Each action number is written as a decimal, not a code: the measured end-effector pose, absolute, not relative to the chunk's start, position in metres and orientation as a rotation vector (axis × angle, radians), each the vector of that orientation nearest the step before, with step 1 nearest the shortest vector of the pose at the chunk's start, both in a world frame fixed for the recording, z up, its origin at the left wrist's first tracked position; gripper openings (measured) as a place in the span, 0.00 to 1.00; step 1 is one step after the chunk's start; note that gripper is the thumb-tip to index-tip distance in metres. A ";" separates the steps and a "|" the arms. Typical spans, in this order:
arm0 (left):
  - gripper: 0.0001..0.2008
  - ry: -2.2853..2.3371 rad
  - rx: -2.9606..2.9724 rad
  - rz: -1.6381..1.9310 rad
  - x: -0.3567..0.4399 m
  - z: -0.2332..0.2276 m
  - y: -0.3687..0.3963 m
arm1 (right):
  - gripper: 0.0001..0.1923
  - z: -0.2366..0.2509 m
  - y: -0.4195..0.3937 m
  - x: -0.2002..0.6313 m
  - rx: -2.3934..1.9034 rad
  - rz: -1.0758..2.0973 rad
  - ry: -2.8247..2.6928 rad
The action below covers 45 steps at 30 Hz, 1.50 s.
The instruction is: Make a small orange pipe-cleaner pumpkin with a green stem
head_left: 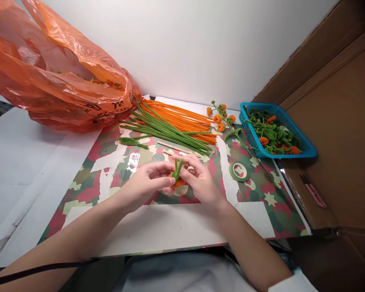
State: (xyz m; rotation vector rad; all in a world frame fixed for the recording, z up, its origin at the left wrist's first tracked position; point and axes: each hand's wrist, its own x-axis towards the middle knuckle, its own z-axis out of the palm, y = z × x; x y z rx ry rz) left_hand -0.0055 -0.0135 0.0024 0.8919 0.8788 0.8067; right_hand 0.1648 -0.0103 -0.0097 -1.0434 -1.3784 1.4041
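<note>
Between my two hands is a small orange pipe-cleaner flower [179,183] with green pipe-cleaner ends [178,168] sticking up from it. My left hand [152,176] pinches it from the left, thumb against its side. From the right, my right hand [199,174] grips it with thumb and fingers near the green ends. Just beyond the hands lie thin wooden sticks [173,148]. A bundle of green pipe cleaners [173,132] rests partly over a bundle of orange pipe cleaners [176,113]. A green pipe-cleaner leaf [130,142] lies left of the sticks.
A roll of green tape [239,171] lies right of my hands, beside a long-stemmed spray of orange flowers [220,118]. The blue basket [304,152] holds green and orange pieces. An orange plastic bag [67,97] stands back left. A pink cutter [315,194] lies on cardboard at right.
</note>
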 end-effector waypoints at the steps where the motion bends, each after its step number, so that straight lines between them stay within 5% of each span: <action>1: 0.08 0.878 0.904 0.795 -0.005 0.002 -0.014 | 0.08 -0.010 -0.010 0.164 -1.021 1.420 -1.366; 7: 0.08 0.909 0.929 0.819 -0.003 0.004 -0.014 | 0.03 -0.008 -0.012 0.164 -0.984 1.436 -1.287; 14: 0.10 0.877 0.908 0.825 -0.004 0.006 -0.015 | 0.12 -0.006 -0.016 0.160 -0.982 1.513 -1.267; 29: 0.12 0.872 0.935 0.857 -0.010 0.002 -0.009 | 0.02 -0.011 -0.025 0.160 -0.945 0.901 -1.444; 45: 0.13 0.971 0.970 0.924 -0.009 -0.007 -0.010 | 0.08 -0.016 -0.011 0.175 -0.835 0.954 -1.915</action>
